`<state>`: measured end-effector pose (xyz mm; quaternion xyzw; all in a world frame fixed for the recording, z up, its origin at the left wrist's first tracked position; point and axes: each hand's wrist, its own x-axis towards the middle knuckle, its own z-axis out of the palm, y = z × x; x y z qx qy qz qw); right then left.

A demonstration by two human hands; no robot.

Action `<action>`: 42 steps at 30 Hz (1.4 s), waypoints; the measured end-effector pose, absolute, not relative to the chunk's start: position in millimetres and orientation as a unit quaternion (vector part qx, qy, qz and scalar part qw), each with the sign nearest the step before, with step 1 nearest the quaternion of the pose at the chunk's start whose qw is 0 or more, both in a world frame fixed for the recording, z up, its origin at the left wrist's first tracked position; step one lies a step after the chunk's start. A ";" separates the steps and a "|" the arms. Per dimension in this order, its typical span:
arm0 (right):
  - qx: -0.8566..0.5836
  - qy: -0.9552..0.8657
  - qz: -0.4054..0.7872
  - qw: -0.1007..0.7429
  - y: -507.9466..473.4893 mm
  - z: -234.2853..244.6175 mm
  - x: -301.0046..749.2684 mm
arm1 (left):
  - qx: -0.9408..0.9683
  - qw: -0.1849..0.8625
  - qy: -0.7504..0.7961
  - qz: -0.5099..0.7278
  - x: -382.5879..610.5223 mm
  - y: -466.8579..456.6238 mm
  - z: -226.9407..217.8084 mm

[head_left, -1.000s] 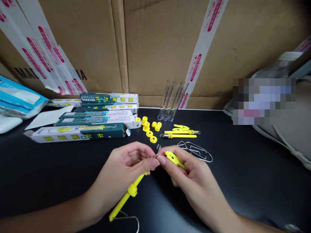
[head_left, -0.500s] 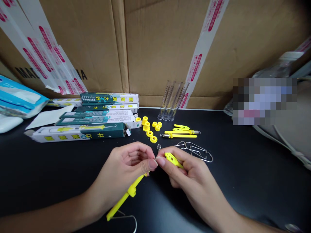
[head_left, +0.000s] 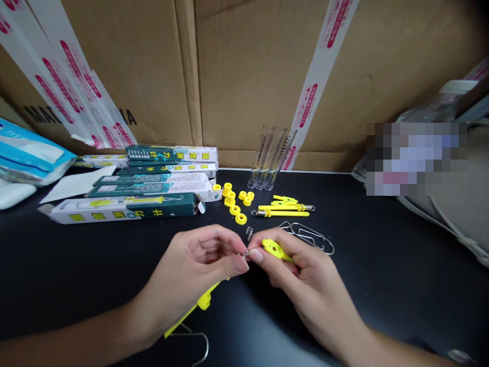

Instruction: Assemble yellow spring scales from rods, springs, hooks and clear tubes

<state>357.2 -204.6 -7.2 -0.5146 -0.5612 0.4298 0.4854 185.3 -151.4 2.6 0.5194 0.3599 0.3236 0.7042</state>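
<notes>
My left hand [head_left: 202, 267] is closed around a long yellow plastic rod [head_left: 198, 307] whose lower end carries a wire hook [head_left: 196, 346]. Its thumb and forefinger pinch a small metal piece [head_left: 244, 253] at the rod's top end. My right hand [head_left: 301, 278] is closed on a short yellow plastic piece [head_left: 275, 250], and its fingertips meet the left fingertips at that metal piece. A small metal spring [head_left: 249, 233] lies on the black table [head_left: 382, 255] just beyond my fingers.
Behind my hands lie yellow rings [head_left: 237, 201], yellow rods with springs [head_left: 284, 210], wire hooks [head_left: 311, 238], clear graduated tubes [head_left: 269, 158] and several green-and-white boxes [head_left: 145, 191]. Taped cardboard [head_left: 248, 66] stands at the back; blue packets [head_left: 26, 153] sit at left, a bag [head_left: 446, 204] at right.
Both hands have shifted slightly down and toward me with the yellow parts; the rod's hook end has slid lower left. The fingertips stay pinched together.
</notes>
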 end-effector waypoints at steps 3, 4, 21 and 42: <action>-0.510 -0.564 0.417 0.497 -203.0 -6.7 357.3 | 0.511 0.702 0.369 0.330 184.3 -152.2 1.6; -0.509 -0.567 0.414 0.498 -202.8 -6.9 357.4 | 0.513 0.699 0.372 0.331 184.0 -152.4 1.3; -0.498 -0.686 0.243 0.472 -215.4 -20.6 358.4 | 0.474 0.688 0.375 0.401 185.9 -150.5 1.0; -0.476 -0.677 0.274 0.490 -218.3 -16.0 356.1 | 0.464 0.699 0.378 0.392 187.7 -151.3 3.1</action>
